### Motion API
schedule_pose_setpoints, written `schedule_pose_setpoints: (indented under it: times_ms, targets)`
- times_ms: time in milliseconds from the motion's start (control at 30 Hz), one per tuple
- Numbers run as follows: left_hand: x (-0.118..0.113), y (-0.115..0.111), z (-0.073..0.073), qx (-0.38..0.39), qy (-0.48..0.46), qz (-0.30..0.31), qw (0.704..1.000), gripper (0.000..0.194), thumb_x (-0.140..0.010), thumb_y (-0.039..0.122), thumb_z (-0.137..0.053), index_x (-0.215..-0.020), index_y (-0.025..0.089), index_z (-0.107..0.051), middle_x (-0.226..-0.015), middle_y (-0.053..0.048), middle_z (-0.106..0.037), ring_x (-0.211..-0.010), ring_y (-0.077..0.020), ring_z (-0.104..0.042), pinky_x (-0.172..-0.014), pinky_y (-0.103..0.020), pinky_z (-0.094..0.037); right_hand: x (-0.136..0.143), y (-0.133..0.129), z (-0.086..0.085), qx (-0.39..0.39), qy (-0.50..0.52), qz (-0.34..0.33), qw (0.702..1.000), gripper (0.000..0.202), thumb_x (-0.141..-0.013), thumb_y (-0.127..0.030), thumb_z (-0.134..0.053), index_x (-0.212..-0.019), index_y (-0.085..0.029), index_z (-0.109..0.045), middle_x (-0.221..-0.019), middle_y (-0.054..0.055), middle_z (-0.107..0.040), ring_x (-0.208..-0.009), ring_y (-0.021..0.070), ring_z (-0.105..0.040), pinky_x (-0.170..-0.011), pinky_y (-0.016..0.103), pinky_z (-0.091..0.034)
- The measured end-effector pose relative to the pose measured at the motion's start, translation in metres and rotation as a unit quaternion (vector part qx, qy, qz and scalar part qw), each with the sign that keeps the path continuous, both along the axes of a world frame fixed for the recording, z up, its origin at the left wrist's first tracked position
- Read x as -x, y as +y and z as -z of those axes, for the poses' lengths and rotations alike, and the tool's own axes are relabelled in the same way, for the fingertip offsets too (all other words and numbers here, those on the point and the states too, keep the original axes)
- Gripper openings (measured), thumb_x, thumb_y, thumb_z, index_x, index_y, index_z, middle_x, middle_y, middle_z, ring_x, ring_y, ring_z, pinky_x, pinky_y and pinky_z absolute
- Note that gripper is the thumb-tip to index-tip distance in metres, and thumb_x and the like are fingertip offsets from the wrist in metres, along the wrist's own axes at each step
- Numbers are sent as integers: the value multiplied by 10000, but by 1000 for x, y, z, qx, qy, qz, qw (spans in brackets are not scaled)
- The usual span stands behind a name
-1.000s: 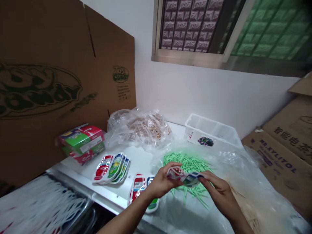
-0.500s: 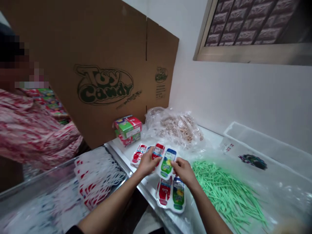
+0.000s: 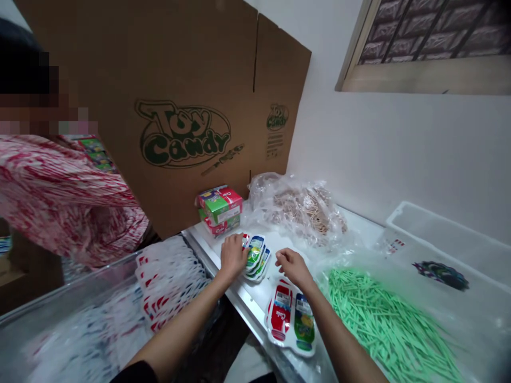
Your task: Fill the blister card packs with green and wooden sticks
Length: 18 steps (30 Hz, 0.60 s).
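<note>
"Toy Candy" printed twice on large cardboard (image 3: 183, 80), "Cola" on front packet (image 3: 291, 319), apparently "Cola" on upper small box (image 3: 221, 202)

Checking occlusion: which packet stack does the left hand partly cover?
The farther stack, by the red-and-green boxes: the left hand hides most of its red side. The nearer stack lies clear of that hand.

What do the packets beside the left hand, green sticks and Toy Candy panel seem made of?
Packets: probably glossy plastic film, from the highlights. Green sticks: matte-looking, evenly coloured; plastic or paper, can't tell. Toy Candy panel: likely cardboard, dull brown with a cut slot.
</note>
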<state>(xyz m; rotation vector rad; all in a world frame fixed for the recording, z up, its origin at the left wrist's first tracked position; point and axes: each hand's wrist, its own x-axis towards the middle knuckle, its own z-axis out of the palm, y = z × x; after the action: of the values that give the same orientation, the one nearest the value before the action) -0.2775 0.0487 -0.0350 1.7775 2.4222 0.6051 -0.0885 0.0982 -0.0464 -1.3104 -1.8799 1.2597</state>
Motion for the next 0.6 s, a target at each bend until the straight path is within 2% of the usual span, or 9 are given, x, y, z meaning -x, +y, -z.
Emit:
schedule_pose_setpoints:
  times_ms: [67, 133, 200, 267, 367, 500, 600]
  targets:
    - [-27, -12, 1, 8, -11, 60, 998, 323, -850, 359, -475, -1132, 205, -499, -1106, -79, -572, -1036, -217, -512, -859, -305, -372, -31, -15, -2, -8, -2, 0, 1000, 292, -850, -410, -397, -863, -178, -574, -738, 16, -672, -556, 121, -602, -518, 216, -429]
    - [-57, -24, 6, 39, -25, 151, 987, 364, -810, 445, -523, -1091, 214, -504, -1057, -73, -569, -965, -227, -537, -771, -299, -396, -60, -34, -1, -14, -11, 9, 1000, 297, -852, -415, -395, -850, -181, -577, -714, 12, -664, -575, 133, -593, -541, 228, -420]
    - [-83, -34, 14, 73, -17, 160, 984, 450, -747, 487, -589, -1084, 202, -496, -1067, -85, -548, -1001, -252, -518, -771, -309, -392, -82, -54, 5, -35, -66, 4, 997, 280, -857, -395, -398, -830, -190, -586, -699, 10, -656, -618, 146, -590, -571, 233, -402]
    - [-100, -37, 22, 105, -13, 134, 985, 502, -709, 467, -634, -1099, 187, -487, -1087, -98, -537, -1039, -265, -502, -791, -310, -383, -95, -73, 15, -56, -144, -13, 988, 252, -859, -359, -407, -809, -197, -594, -704, 12, -656, -654, 154, -589, -585, 231, -375]
    - [-109, -34, 30, 126, -28, 116, 985, 443, -730, 384, -624, -1094, 168, -495, -1028, -88, -577, -973, -234, -542, -767, -280, -378, -103, -92, 28, -61, -199, -23, 978, 209, -855, -308, -427, -799, -197, -595, -752, 24, -665, -696, 157, -593, -603, 227, -351]
    - [-107, -28, 29, 116, -23, 149, 982, 177, -812, 296, -522, -934, 178, -575, -909, -55, -623, -866, -191, -581, -713, -255, -376, -104, -98, 33, -67, -196, -18, 978, 168, -854, -274, -439, -871, -205, -591, -806, 22, -663, -743, 154, -593, -635, 219, -345]
    - [-106, -28, 24, 107, -5, 172, 979, 231, -878, 269, -411, -875, 187, -627, -882, -75, -650, -861, -206, -595, -732, -284, -378, -104, -98, 32, -73, -192, -16, 978, 161, -852, -274, -451, -902, -214, -592, -794, 11, -657, -733, 152, -591, -637, 218, -345]
